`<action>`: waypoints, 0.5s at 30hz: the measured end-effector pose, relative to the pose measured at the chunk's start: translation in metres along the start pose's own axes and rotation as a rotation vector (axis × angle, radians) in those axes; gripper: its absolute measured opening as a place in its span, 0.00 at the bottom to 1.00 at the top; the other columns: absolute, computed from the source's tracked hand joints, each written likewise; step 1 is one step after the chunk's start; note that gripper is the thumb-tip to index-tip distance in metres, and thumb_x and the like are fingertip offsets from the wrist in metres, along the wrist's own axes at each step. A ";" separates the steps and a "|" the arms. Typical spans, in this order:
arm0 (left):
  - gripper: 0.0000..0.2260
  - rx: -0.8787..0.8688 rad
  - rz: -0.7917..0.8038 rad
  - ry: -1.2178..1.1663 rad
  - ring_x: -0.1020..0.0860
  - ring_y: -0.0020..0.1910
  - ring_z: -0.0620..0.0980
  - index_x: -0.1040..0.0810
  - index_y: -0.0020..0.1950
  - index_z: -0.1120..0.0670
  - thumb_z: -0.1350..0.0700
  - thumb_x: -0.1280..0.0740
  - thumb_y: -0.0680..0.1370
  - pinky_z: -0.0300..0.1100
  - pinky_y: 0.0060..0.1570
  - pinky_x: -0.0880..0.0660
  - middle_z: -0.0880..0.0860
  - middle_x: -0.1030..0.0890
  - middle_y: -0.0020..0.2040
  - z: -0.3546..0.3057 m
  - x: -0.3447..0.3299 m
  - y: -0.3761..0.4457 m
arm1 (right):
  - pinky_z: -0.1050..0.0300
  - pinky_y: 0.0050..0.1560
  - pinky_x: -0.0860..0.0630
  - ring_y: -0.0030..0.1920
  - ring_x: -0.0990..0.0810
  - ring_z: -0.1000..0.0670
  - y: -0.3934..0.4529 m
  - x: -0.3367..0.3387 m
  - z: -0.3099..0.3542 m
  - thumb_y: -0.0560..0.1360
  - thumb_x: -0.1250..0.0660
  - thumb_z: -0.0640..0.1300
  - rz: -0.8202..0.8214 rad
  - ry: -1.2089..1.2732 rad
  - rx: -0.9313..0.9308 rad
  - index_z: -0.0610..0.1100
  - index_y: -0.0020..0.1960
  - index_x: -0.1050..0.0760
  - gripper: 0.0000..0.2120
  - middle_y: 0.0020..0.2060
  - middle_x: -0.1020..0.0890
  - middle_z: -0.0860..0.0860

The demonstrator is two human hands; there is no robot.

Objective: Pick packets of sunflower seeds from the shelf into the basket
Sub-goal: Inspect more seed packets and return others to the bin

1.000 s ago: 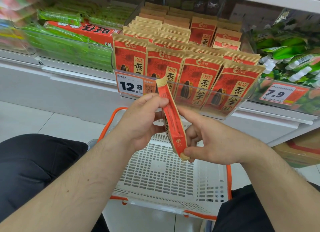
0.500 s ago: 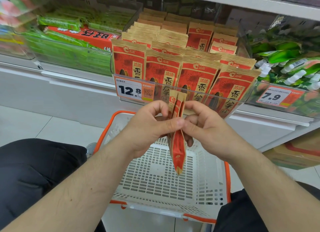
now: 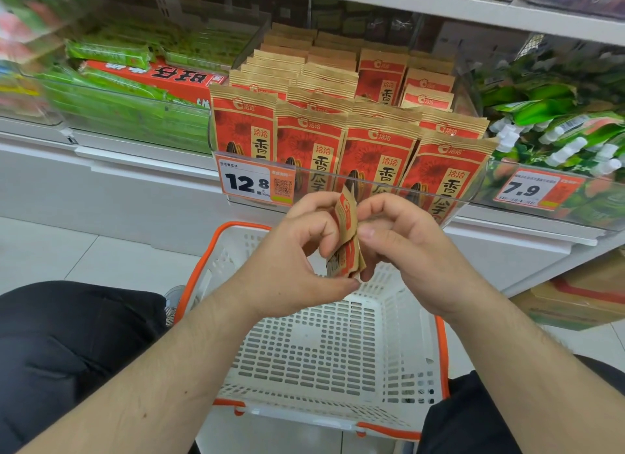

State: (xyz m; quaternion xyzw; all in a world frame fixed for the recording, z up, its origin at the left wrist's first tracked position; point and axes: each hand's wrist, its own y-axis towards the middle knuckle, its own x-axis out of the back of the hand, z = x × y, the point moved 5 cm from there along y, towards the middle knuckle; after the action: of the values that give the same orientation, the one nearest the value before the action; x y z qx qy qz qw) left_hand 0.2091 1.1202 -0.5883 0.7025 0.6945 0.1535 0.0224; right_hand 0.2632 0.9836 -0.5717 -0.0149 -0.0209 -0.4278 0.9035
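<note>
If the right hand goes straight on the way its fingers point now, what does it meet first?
The right hand points left, and already pinches the folded red-and-tan seed packet. Just beyond that are the left hand's fingers, though depth is unclear.

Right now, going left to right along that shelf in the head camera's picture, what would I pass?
Green packets → red box → 12.8 price tag → sunflower seed packets → 7.9 price tag, with green spouted pouches above it.
</note>
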 end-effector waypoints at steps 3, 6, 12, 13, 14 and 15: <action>0.18 -0.013 0.044 0.062 0.28 0.69 0.41 0.31 0.35 0.48 0.62 0.23 0.63 0.37 0.62 0.28 0.35 0.30 0.62 0.000 -0.003 0.000 | 0.59 0.32 0.25 0.28 0.22 0.52 0.000 0.003 0.001 0.72 0.34 0.45 -0.051 -0.002 0.003 0.39 0.47 0.25 0.09 0.29 0.20 0.47; 0.18 -0.027 0.072 0.100 0.29 0.69 0.42 0.32 0.36 0.48 0.61 0.23 0.64 0.36 0.61 0.29 0.34 0.31 0.62 0.000 -0.005 -0.001 | 0.60 0.32 0.25 0.29 0.23 0.52 0.001 0.005 0.003 0.72 0.35 0.46 -0.086 -0.007 0.003 0.40 0.43 0.25 0.08 0.27 0.21 0.50; 0.18 -0.074 0.070 0.086 0.29 0.70 0.46 0.32 0.35 0.48 0.61 0.22 0.63 0.40 0.62 0.28 0.38 0.29 0.62 -0.002 -0.004 -0.001 | 0.57 0.34 0.24 0.30 0.22 0.51 0.002 0.006 0.002 0.74 0.31 0.51 -0.121 -0.034 -0.003 0.39 0.44 0.24 0.14 0.29 0.20 0.49; 0.18 -0.066 0.062 0.049 0.29 0.70 0.47 0.32 0.35 0.47 0.59 0.22 0.63 0.41 0.61 0.27 0.40 0.28 0.62 -0.001 -0.003 0.000 | 0.58 0.34 0.24 0.29 0.23 0.52 0.002 0.007 0.001 0.74 0.29 0.54 -0.145 -0.053 -0.015 0.40 0.45 0.24 0.16 0.30 0.20 0.49; 0.18 -0.052 0.050 0.002 0.28 0.69 0.49 0.31 0.35 0.47 0.57 0.22 0.62 0.44 0.59 0.26 0.43 0.26 0.61 -0.001 -0.002 0.000 | 0.60 0.33 0.25 0.29 0.23 0.53 0.003 0.008 -0.001 0.72 0.29 0.57 -0.167 -0.091 -0.033 0.41 0.45 0.24 0.18 0.31 0.21 0.50; 0.16 -0.040 0.035 -0.072 0.26 0.65 0.49 0.30 0.36 0.47 0.57 0.22 0.62 0.46 0.56 0.24 0.48 0.25 0.59 0.000 0.000 0.001 | 0.61 0.33 0.27 0.30 0.24 0.54 0.003 0.010 -0.003 0.69 0.31 0.59 -0.177 -0.150 -0.049 0.43 0.46 0.25 0.19 0.33 0.22 0.51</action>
State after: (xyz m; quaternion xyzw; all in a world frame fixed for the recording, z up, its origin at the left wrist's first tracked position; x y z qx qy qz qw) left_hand 0.2101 1.1204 -0.5879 0.7190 0.6777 0.1424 0.0590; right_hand 0.2718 0.9779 -0.5738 -0.0672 -0.0791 -0.5038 0.8575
